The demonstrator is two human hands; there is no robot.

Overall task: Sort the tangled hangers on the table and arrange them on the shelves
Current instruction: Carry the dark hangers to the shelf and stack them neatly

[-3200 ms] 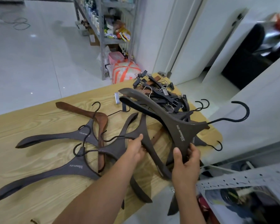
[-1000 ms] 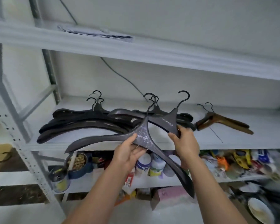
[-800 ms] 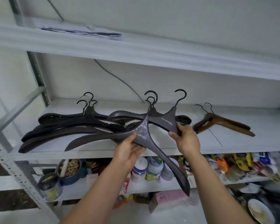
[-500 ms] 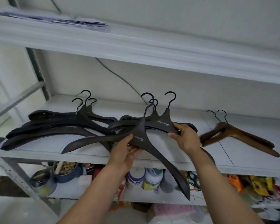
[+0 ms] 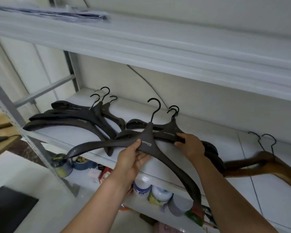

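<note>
My left hand (image 5: 133, 160) grips a dark grey hanger (image 5: 147, 139) at its neck, holding it over the front edge of the white shelf (image 5: 242, 179), hook pointing to the back. My right hand (image 5: 190, 145) holds a second dark hanger (image 5: 170, 131) by its right shoulder, low over the dark hangers lying there. A pile of dark hangers (image 5: 71, 120) lies at the shelf's left end. Two brown wooden hangers (image 5: 262, 163) lie at the right.
An upper shelf (image 5: 141, 39) carries a stack of papers (image 5: 57, 13). Jars and tins (image 5: 151, 192) stand on the lower shelf. A grey metal upright (image 5: 12, 111) frames the left side, and a cable (image 5: 148, 84) runs down the back wall.
I have turned from the table to the shelves with a hanger in each hand. Over the last second both hangers moved in towards the shelf, the right one sinking onto the middle pile.
</note>
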